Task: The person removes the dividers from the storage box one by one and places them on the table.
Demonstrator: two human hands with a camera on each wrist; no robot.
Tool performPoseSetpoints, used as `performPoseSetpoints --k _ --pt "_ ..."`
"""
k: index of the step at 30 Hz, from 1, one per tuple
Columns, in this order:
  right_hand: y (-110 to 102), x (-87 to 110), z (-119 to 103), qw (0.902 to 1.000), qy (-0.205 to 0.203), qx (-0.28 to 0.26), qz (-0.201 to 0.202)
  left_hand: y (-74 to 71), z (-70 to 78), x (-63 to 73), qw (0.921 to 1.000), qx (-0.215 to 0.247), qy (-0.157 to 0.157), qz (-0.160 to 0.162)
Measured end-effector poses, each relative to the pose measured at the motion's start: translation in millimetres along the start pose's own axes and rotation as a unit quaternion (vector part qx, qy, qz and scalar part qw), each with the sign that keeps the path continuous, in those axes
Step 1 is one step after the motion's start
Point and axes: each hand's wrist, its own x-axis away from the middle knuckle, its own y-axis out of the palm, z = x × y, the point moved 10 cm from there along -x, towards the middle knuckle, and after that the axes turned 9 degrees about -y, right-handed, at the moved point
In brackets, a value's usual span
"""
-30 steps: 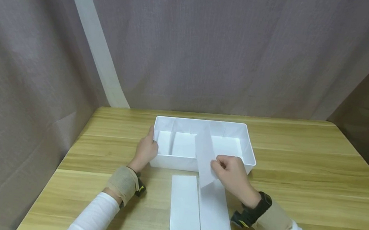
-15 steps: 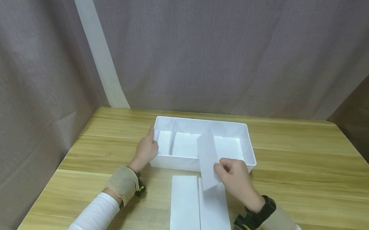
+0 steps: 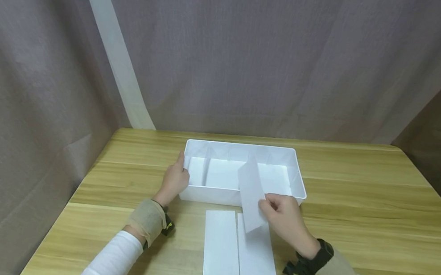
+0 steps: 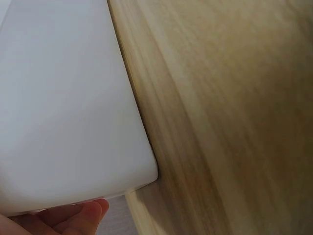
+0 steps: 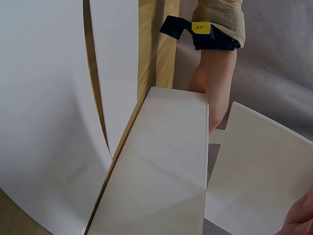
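A white rectangular box with an open top sits towards the back of the table. My left hand grips its near left corner, index finger along the left side; the left wrist view shows the curled fingers against the box wall. Between thumb and fingers my right hand pinches the right edge of a thin white divider panel. Held slanted, that panel overlaps the box's near rim in the head view; in the right wrist view the panel hangs above the box.
Two more white panels, one shorter and one longer, lie flat side by side in front of the box. Inside the box, a divider stands near the left end. Grey-brown curtains enclose the wooden table.
My right hand has drawn slightly towards me and to the right, carrying the divider panel with it. The left hand and the box stay where they were.
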Motion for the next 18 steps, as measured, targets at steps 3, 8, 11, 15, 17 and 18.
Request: performPoseSetpoints --k 3,8,11,15,17,18 --pt "1 1.6 2 1.0 0.008 -0.005 -0.002 0.3 -0.6 -0.5 1.0 -0.001 0.0 0.001" --pt "1 4.0 4 1.0 0.0 -0.006 0.002 0.8 -1.4 -1.5 1.0 -0.006 -0.001 0.003" --pt "-1 5.1 1 0.9998 -0.017 0.002 0.008 0.4 -1.4 -1.9 1.0 -0.008 0.0 0.006" --pt "-4 6.8 -5 0.9993 -0.035 0.008 0.012 -0.5 -0.7 -2.0 0.9999 -0.009 0.003 0.011" --pt "-5 7.8 -8 0.9992 -0.037 0.007 0.012 -0.5 -0.6 -2.0 0.9999 -0.008 0.005 0.011" --pt "-5 8.4 -8 0.9993 -0.036 0.005 0.011 -0.5 -0.5 -1.9 0.9999 -0.007 0.005 0.011"
